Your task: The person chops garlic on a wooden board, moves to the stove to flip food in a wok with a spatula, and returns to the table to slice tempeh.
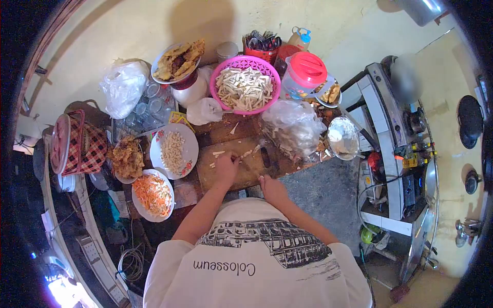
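Right hand (pixel 272 189): it is seen nearest to the body, at the near right edge of the cutting board (pixel 211 177). The fingers are curled in. Whether something is held cannot be told.
Left hand (pixel 226 167): it is laid on the board, a little farther than the right hand. The fingers are bent and kept together, and the tips are pressed down on the near end of the pale strip (pixel 250 152).
Pale strip: it lies flat on the board, just beyond the left fingertips. Its long axis runs diagonally, from the fingers up and to the right, and the free end points to the clear plastic bag (pixel 294 126).
Cut pieces (pixel 218 153): a few short ones are scattered on the board, left of the fingers.
Left of board: shredded carrot (pixel 154 194) is seen on a plate, and a flowered plate (pixel 191 150) stands behind it.
Far side: a pink basket (pixel 245 60) full of pale sticks is placed by the wall.
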`<state>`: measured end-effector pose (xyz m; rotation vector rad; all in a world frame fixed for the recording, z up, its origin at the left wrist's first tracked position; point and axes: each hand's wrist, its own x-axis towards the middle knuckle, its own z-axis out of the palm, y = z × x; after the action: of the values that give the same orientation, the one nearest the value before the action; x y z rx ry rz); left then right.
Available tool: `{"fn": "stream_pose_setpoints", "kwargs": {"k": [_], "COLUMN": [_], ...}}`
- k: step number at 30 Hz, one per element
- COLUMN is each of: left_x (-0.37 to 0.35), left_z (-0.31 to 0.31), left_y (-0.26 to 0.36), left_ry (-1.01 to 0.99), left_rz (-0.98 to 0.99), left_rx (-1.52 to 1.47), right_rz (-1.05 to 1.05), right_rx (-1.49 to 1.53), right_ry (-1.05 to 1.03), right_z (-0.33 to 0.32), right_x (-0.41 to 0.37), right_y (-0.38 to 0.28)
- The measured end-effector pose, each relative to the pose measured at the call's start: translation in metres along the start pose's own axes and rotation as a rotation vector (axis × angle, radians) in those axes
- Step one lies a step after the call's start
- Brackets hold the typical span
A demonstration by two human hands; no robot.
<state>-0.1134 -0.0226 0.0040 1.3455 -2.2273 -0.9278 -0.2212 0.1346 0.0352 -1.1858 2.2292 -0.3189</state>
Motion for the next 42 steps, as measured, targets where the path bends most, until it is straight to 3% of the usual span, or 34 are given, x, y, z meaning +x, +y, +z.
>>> {"fn": "stream_pose_setpoints", "kwargs": {"k": [9,12,15,18,21,24,33,36,42], "left_x": [0.000,0.003,-0.001,0.001,-0.002,-0.012,-0.009,-0.010,-0.011], "left_z": [-0.006,-0.001,-0.025,-0.039,-0.043,-0.050,-0.024,-0.025,-0.038], "left_y": [-0.005,-0.018,-0.009,-0.020,-0.023,-0.006,-0.011,-0.003,-0.009], "left_ry": [-0.031,0.055,0.097,0.094,-0.066,-0.147,-0.096,-0.038,-0.140], "left_rz": [0.089,0.175,0.050,0.311,0.461,0.434,0.240,0.257,0.234], "left_rx": [0.044,0.036,-0.096,0.085,0.263,0.318,0.166,0.178,0.088], "right_rz": [0.017,0.031,0.023,0.007,0.026,0.045,0.063,0.044,0.031], "right_rx": [0.024,0.045,0.032,0.015,0.010,0.008,0.014,0.013,0.025], "right_ry": [0.044,0.043,0.008,-0.013,0.034,0.039,0.046,0.054,0.038], "right_z": [-0.001,-0.006,-0.011,-0.008,-0.002,-0.003,-0.010,-0.005,-0.002], "right_x": [0.000,-0.002,-0.004,-0.004,-0.001,0.001,-0.002,-0.001,-0.002], "right_y": [-0.003,-0.004,-0.006,-0.004,0.000,0.001,-0.006,-0.001,0.002]}}
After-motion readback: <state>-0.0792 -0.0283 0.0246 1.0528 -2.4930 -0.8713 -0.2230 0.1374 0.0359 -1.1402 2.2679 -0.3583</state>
